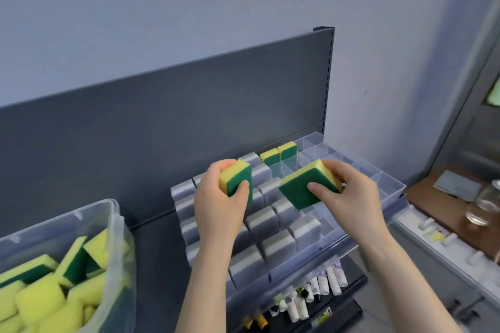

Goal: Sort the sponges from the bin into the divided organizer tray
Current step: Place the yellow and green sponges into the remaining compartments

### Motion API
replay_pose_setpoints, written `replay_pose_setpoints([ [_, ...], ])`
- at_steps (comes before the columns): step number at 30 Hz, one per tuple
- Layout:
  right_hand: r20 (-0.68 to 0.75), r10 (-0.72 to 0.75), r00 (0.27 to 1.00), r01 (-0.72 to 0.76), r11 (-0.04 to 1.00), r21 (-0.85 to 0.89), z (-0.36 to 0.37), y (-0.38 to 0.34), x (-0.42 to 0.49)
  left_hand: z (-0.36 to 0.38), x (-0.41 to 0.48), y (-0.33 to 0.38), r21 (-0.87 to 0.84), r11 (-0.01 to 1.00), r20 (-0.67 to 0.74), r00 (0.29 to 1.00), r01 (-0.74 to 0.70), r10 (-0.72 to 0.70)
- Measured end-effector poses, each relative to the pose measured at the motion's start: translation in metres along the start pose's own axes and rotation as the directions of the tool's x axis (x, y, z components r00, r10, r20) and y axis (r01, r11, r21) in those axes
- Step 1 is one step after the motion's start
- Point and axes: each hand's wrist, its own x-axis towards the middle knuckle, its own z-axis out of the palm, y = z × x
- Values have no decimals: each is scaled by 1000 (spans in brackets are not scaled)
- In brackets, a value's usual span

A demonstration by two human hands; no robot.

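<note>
Placement step: left hand [219,203] grips upright sponge [236,177], right hand [349,197] pinches tilted sponge [305,184], both above divided organizer tray [389,189]; next, probably lower each into free compartment; bin [116,227] holds more

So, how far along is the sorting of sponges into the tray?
Done: two yellow-and-green sponges stand in the clear divided organizer tray's back compartments; grey sponges fill many others. In hand: left hand grips one sponge, right hand another. Left: many in the clear plastic bin.
</note>
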Motion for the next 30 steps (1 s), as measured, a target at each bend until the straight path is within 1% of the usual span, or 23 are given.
replay_pose_setpoints([
  [5,21,34,999,-34,999,1,-31,40,18,43,-15,8,29,998,-15,998,57,-57],
  [11,72,55,996,-61,995,77,-38,68,34,78,-24,17,82,993,-26,996,82,-80],
  [15,73,98,992,-108,985,135,-31,82,51,89,-6,17,108,991,-32,996,81,-78],
  [21,95,111,989,-125,980,154,-13,85,90,97,36,12,128,989,-6,997,71,-71],
  [25,79,73,994,-82,990,116,-5,85,119,101,65,0,75,993,-12,996,95,-94],
  [27,82,72,994,-79,993,86,1,89,129,104,77,-4,60,991,15,993,116,-117],
  [30,112,64,992,-68,997,27,10,94,138,110,96,-8,94,992,54,995,81,-86],
])
